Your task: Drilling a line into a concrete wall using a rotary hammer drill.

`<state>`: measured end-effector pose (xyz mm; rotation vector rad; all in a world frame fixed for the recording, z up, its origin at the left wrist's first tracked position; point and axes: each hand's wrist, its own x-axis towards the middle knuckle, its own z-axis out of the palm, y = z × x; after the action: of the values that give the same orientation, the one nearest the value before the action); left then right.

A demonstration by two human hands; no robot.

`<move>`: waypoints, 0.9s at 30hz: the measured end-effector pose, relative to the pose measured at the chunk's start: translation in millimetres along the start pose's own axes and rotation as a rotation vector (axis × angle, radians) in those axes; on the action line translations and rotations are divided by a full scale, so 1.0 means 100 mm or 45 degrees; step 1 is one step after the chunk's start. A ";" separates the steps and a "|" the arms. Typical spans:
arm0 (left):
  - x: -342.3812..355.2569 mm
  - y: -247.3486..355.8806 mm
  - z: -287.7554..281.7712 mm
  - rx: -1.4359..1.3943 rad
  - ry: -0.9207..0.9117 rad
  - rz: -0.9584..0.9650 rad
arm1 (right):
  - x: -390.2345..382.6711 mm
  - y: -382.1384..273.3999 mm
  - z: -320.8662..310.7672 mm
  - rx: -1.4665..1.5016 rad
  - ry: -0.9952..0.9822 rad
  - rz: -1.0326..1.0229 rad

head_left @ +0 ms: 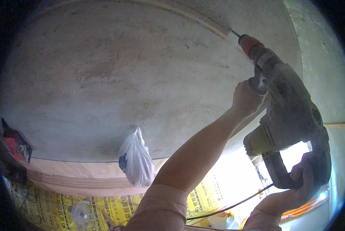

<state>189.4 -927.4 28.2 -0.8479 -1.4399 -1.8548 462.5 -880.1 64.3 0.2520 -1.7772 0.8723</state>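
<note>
A large dark rotary hammer drill is raised at the right, tilted so its front points up and left. My left hand is wrapped round its side handle, just behind the red chuck collar. Lower down, my right hand grips the rear handle, its fingers partly in shadow. The thin drill bit reaches the grey plaster surface by the end of a pale raised strip; whether it touches or has gone in cannot be made out. A black cord runs from the drill's base.
A tied white plastic bag hangs against the wall. Stacked pale boards lie along its foot. Yellow printed sheeting covers the floor, with a clear round container on it. A red and black object is at far left.
</note>
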 end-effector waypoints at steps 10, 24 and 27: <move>0.04 -0.04 0.02 -0.161 0.017 -0.107 | -0.03 0.02 0.10 0.151 0.080 -0.092; 0.04 0.05 -0.03 -0.170 -0.022 -0.210 | 0.01 0.01 0.03 0.145 -0.110 -0.050; 0.02 -0.02 -0.02 -0.095 0.039 -0.114 | -0.04 -0.04 0.13 0.136 0.039 -0.002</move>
<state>186.5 -929.0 28.7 -0.7984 -1.4180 -1.9911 457.1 -892.5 61.0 0.3078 -1.7040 0.9667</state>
